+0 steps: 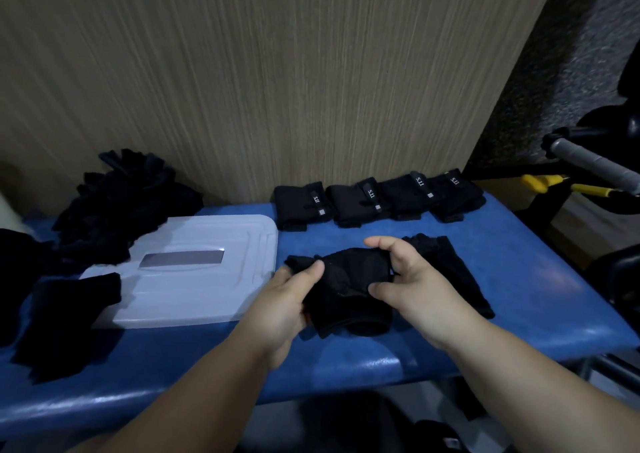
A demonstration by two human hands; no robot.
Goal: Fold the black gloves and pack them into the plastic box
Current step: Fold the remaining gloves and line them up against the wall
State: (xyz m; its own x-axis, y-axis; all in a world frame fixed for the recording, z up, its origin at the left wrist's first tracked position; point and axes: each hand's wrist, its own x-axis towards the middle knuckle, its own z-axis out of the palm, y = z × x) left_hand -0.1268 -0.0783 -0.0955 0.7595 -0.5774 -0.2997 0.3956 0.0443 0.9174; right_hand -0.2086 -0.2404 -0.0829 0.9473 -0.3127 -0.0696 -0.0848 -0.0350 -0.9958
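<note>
Head view. Pinches one black glove [349,290] at both ends: left hand [294,293] with the thumb over the glove's left tip, right hand [405,279] with thumb and curled fingers on its right edge. Hangs between the two just above the blue bench [519,296], right of the middle and toward the near edge, long axis left to right, lower part bunched and sagging toward the near edge. Looks mid-fold, not yet a flat packet.

Just beyond the right hand, on its right side: a second glove [450,272], flat on the bench, long axis slanting from the middle toward the near right corner. Probably the mate, and nearer the right hand.

Along the far edge, against the wood-grain panel [277,71]: four folded gloves [377,199] in a row, touching or nearly so, apart from the hands.

Left of the hands, just beside the left hand: the plastic box [194,269], pale, showing only its lidded top; cannot tell how deep. Nearer the left hand, so probably a leftward carry for packing, with the lid to lift first by the look of it. Partly in the way there: a loose black glove [69,314] overlapping the box's near left corner, and a heap of unfolded gloves [117,206] touching its far left corner.

Off the right end of the bench: a grey-handled bar [595,165], away from the hands.
</note>
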